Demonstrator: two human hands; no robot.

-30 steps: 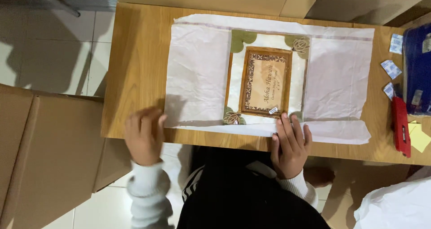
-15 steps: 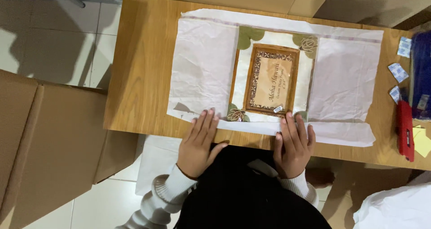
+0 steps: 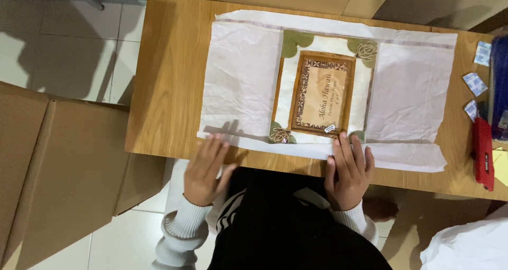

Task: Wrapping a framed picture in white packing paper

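Note:
A picture frame [image 3: 323, 95] with a brown carved border and cream, leaf-patterned corners lies flat on a wide sheet of white tissue paper [image 3: 241, 79] spread over a wooden table [image 3: 169, 79]. My left hand [image 3: 206, 169] rests with fingers spread at the paper's near-left corner, at the table's front edge. My right hand [image 3: 348, 169] lies flat on the paper's near edge, its fingertips just below the frame's lower right corner. Neither hand holds anything.
A red tool [image 3: 482, 159] lies at the table's right end beside a dark blue object [image 3: 499, 90] and small white and blue packets [image 3: 474, 83]. Brown cardboard [image 3: 58, 169] stands on the tiled floor to the left. A white bag [image 3: 471, 243] sits at lower right.
My left hand moved right from the table's bare edge onto the paper's near-left corner, then slid slightly left. My right hand stayed on the paper's near edge.

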